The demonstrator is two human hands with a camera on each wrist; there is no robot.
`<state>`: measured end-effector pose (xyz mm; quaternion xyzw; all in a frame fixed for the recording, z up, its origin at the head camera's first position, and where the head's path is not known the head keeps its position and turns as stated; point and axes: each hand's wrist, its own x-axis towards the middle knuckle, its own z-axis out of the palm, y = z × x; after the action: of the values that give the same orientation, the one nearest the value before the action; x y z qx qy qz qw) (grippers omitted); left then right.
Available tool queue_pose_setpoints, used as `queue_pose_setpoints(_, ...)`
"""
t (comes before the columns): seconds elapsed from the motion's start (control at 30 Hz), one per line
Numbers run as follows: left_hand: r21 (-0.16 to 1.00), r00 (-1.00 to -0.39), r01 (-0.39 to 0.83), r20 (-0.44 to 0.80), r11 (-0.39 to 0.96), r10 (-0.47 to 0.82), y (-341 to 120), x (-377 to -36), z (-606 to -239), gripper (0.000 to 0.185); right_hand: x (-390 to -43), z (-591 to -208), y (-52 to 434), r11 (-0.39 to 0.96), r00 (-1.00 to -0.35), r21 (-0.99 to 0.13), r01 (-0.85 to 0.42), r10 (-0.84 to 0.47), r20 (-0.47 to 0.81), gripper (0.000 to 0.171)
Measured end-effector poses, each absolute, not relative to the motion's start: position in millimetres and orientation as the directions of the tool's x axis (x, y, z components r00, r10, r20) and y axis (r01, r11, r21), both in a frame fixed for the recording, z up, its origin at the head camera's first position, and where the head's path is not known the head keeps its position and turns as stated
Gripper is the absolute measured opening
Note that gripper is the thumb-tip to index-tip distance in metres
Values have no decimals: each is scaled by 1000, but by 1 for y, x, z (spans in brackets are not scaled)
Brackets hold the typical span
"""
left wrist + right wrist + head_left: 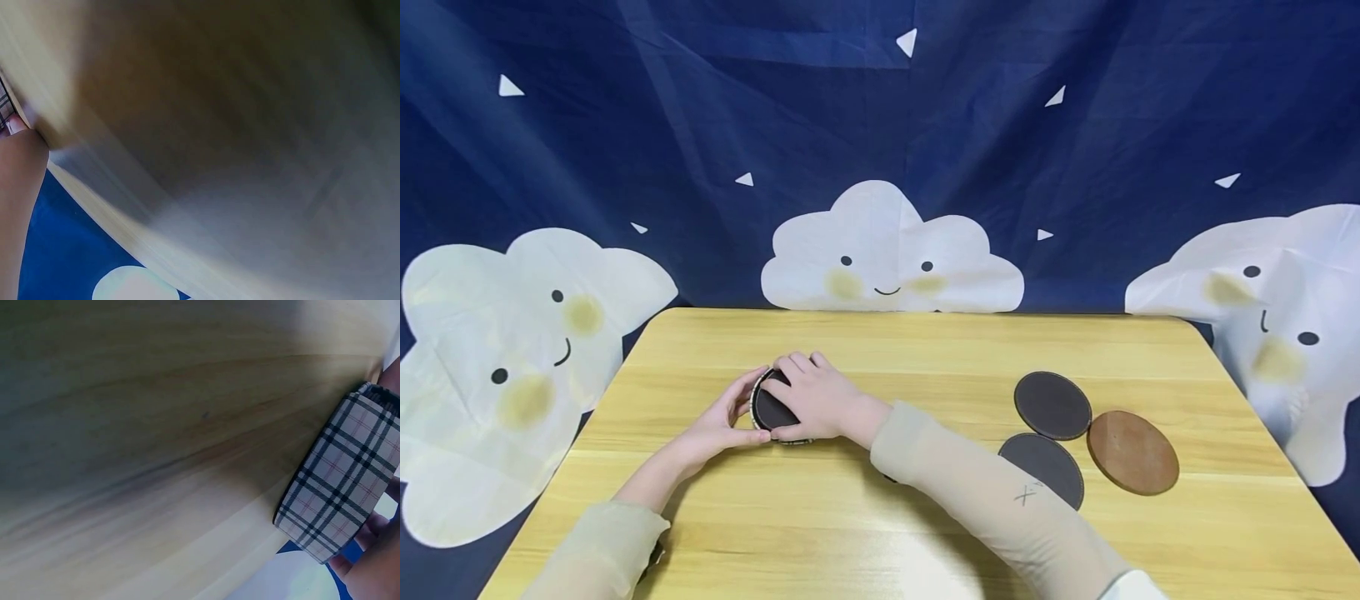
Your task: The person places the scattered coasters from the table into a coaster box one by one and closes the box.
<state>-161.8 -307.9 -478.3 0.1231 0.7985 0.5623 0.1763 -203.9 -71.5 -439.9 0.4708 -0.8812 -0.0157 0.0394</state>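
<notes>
- The left hand (724, 417) sits at the left side of the wooden surface (880, 533), its fingers curved round the left rim of a round holder (772, 408); thumb and fingertips pinch its edge.
- The round holder stands left of the surface's middle, between both hands. Its top looks dark brown in the head view, and the right wrist view shows its side wall (340, 487) in beige plaid with dark lines.
- The right hand (816, 396) lies over the top and right side of the holder, fingers draped across it and the thumb underneath at the near edge, gripping it.
- Well to the right lie three loose coasters: a dark one (1052, 405) farthest back, another dark one (1045, 467) nearer and partly hidden by the right sleeve (992, 500), and a tan one (1132, 452) rightmost, overlapping or touching the first.
</notes>
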Motion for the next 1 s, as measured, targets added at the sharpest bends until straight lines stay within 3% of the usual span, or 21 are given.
queue_pose_setpoints(1.0, 949, -910, 11, -122, 316, 397, -308, -162, -480, 103, -201, -432, -42, 533, -532, 6, -846, -844, 65, 73)
